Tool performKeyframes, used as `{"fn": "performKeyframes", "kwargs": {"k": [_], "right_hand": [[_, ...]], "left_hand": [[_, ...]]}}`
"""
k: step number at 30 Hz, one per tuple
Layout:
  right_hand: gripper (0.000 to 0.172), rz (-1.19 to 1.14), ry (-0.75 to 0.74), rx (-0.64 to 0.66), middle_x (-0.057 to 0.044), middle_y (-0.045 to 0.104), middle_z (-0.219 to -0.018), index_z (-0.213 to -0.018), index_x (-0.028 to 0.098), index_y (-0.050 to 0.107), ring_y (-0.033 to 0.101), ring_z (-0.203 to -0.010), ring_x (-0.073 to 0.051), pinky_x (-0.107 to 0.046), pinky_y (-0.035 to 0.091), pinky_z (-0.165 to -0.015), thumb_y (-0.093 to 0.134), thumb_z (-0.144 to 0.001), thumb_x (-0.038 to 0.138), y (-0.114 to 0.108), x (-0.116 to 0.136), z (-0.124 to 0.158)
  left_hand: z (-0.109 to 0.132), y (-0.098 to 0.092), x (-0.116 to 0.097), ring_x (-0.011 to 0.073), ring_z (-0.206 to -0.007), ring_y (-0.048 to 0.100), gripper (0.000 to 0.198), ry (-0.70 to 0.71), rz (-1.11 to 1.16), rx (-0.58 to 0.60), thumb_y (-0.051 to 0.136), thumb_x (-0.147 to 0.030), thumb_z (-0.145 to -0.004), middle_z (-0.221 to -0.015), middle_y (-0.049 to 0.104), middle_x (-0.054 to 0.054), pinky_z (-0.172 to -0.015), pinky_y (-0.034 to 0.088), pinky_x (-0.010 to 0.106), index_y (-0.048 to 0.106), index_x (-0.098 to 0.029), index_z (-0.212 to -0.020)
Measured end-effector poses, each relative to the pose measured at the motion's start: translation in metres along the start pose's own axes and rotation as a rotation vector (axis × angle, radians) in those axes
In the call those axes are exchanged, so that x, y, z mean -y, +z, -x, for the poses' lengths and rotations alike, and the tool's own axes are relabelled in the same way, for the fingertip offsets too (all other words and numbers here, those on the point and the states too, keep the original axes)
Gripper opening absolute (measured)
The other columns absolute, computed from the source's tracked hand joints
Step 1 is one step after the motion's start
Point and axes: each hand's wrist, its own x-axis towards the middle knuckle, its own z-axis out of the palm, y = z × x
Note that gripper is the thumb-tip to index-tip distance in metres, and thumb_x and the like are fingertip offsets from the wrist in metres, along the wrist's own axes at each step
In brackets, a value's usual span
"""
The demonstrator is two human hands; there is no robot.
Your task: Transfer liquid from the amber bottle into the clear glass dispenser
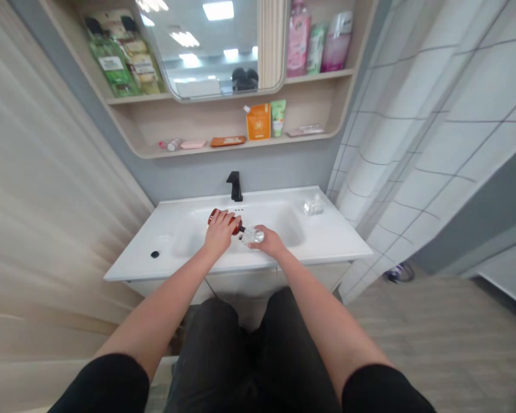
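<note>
My left hand (220,234) is closed around a reddish-brown bottle (236,225), tipped over so that its narrow dark neck points right and down. In my right hand (268,240) is a small clear glass container (253,235), held just under the bottle's neck. Neck and container meet or nearly meet; I cannot tell whether they touch or whether liquid flows. Both hands are above the white sink basin (290,221).
Behind the basin stands a black faucet (235,186). A clear container (313,205) sits on the right of the counter, a small black round piece (155,254) on the left. Above is a mirror cabinet shelf (223,148) with an orange pouch (258,121), tubes and several bottles.
</note>
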Motion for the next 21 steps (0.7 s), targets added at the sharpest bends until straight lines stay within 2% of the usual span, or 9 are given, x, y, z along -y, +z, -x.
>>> {"fn": "performKeyframes", "kwargs": {"k": [8, 21], "right_hand": [[0.076, -0.051, 0.002, -0.022, -0.005, 0.083, -0.12, -0.133, 0.028, 0.072, 0.078, -0.112, -0.031, -0.042, 0.059, -0.101, 0.103, -0.067, 0.048, -0.0012, -0.0007, 0.0007], [0.075, -0.106, -0.005, -0.047, -0.003, 0.083, -0.117, -0.129, 0.028, 0.071, 0.078, -0.108, -0.03, -0.042, 0.059, -0.1, 0.103, -0.064, 0.046, 0.0003, -0.0044, 0.0001]], "left_hand": [[-0.004, -0.0049, -0.0007, 0.0364, -0.156, 0.05, 0.059, 0.031, -0.024, -0.01, 0.048, -0.009, -0.102, -0.156, 0.068, 0.015, -0.139, 0.029, 0.063, 0.068, -0.025, -0.155], [-0.0092, -0.0045, 0.0009, 0.0372, -0.156, 0.052, 0.06, 0.082, -0.065, -0.036, 0.049, -0.006, -0.1, -0.156, 0.068, 0.016, -0.138, 0.031, 0.064, 0.069, -0.023, -0.154]]}}
